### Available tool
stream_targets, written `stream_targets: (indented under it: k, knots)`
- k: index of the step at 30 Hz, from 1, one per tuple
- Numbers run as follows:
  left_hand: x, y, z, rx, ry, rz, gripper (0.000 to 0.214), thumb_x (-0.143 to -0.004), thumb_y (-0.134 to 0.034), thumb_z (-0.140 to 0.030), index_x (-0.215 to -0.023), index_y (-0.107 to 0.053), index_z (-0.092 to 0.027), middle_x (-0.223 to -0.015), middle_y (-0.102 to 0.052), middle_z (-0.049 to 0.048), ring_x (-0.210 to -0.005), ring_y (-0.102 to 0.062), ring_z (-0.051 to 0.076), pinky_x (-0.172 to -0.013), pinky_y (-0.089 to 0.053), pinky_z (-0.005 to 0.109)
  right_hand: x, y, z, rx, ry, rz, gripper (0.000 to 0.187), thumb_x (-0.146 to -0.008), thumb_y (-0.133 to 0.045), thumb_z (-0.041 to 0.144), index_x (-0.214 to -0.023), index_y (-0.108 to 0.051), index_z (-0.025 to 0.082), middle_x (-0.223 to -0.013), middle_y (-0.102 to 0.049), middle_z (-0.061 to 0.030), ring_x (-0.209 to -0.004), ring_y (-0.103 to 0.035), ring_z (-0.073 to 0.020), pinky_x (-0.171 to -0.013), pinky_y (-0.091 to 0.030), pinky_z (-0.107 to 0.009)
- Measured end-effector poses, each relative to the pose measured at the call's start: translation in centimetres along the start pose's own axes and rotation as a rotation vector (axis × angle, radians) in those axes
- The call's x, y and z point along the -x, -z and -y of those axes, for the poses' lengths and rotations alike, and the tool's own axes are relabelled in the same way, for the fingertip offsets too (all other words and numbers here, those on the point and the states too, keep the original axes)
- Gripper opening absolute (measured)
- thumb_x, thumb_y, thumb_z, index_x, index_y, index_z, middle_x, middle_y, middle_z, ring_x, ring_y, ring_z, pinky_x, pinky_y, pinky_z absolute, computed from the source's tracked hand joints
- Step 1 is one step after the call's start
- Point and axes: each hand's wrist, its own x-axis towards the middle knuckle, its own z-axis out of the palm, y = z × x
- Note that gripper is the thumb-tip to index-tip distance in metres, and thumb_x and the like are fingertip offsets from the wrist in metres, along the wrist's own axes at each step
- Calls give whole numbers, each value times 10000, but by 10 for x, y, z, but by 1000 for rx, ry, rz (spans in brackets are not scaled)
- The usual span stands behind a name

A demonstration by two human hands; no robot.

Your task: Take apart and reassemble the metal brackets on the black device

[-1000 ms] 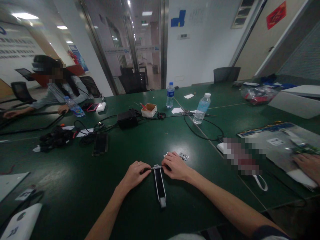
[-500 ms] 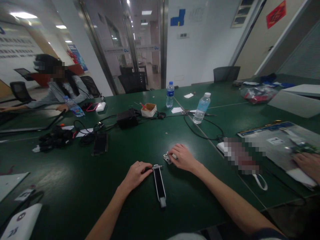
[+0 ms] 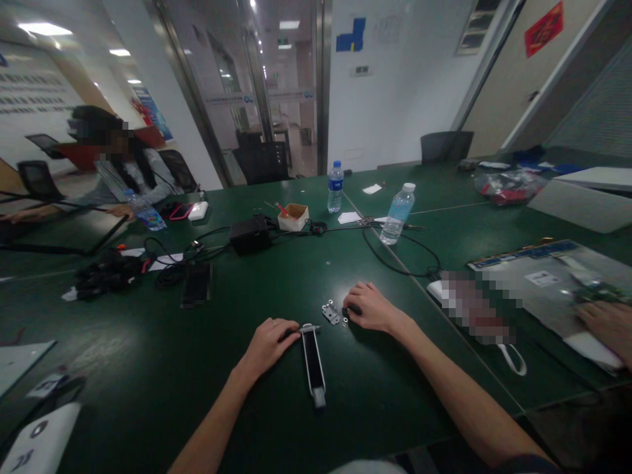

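Note:
A long black strip with metal ends [image 3: 313, 359] lies on the green table [image 3: 276, 283], pointing toward me. My left hand [image 3: 269, 341] rests at the strip's far end, fingers curled and pinched on a small thing I cannot make out. My right hand [image 3: 371, 307] lies on the table to the right, fingers bent with the tips pressed down beside a small metal hinge plate [image 3: 331, 311] and a few tiny screws [image 3: 344, 320].
Beyond lie a black power brick [image 3: 250, 235] with tangled cables, a small open box [image 3: 293, 216], two water bottles [image 3: 397, 213], and a dark phone [image 3: 197, 283]. A person sits at the far left. Another person's hand [image 3: 605, 322] rests on a panel at the right.
My right hand left the strip's far end and moved right and away, onto the table beside the hinge plate. The left hand stayed put.

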Motion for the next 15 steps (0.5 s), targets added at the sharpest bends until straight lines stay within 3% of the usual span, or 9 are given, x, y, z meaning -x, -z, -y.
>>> stream_targets:
  k: [15]
  knots:
    - [1,1,-1,-10,42,41,310,-957,-440,-395,-1110,-630,-205,-1019,-670,52,-854,-583,166,-733,-470,298,1,-6,6,-100,107,49,118,-753,-587,196,-840,-666,196,-926,-613,-61,-925,-492,-216,-852,-322,-381]
